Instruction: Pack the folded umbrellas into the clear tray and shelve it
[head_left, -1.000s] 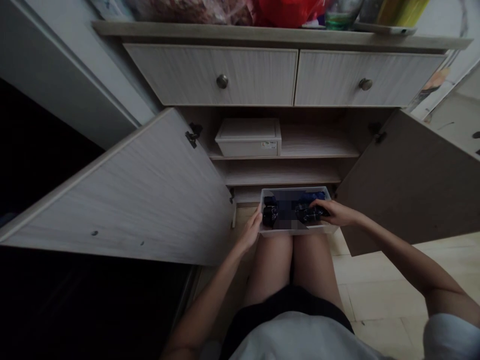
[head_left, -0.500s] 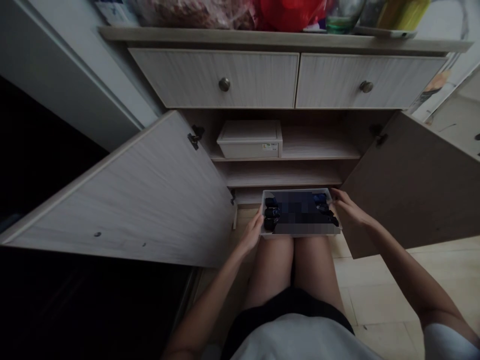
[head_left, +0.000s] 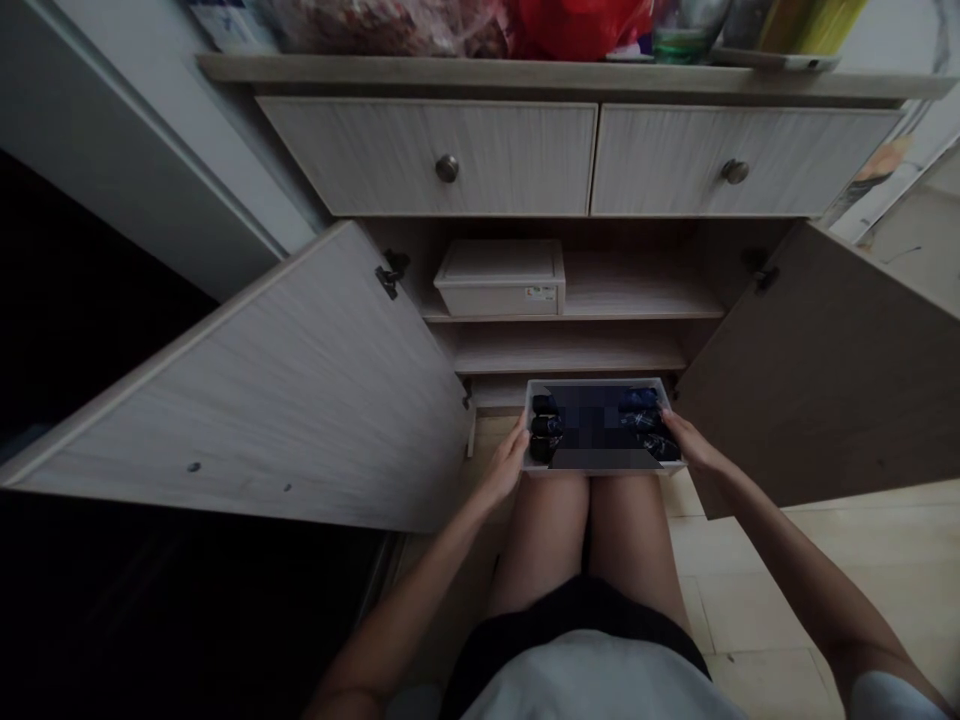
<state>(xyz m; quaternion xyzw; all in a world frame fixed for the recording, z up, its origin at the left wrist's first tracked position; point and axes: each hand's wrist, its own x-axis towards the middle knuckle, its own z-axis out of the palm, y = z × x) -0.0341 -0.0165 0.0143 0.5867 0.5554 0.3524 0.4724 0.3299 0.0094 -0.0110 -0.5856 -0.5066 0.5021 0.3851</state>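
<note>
A shallow white storage box (head_left: 600,382) is held level above my knees, in front of the open cabinet. My left hand (head_left: 512,455) grips its left end, and my right hand (head_left: 686,440) grips its right end. Inside lie several rolled dark bundles that look like folded cloth (head_left: 545,425), some with a blue pattern on the right side. A blurred patch hides the middle of the contents. On the upper shelf, toward the left, stands a closed white lidded box (head_left: 501,285) with a small label.
The left cabinet door (head_left: 285,390) and right cabinet door (head_left: 840,380) stand swung out on both sides. Two drawers with round knobs (head_left: 447,168) sit above, closed. On the countertop (head_left: 480,72) are plastic bags, a red bag (head_left: 585,25) and a glass (head_left: 686,35).
My right hand has slid from the box's far right corner down to the middle of its right end. The box and my left hand stay nearly in place.
</note>
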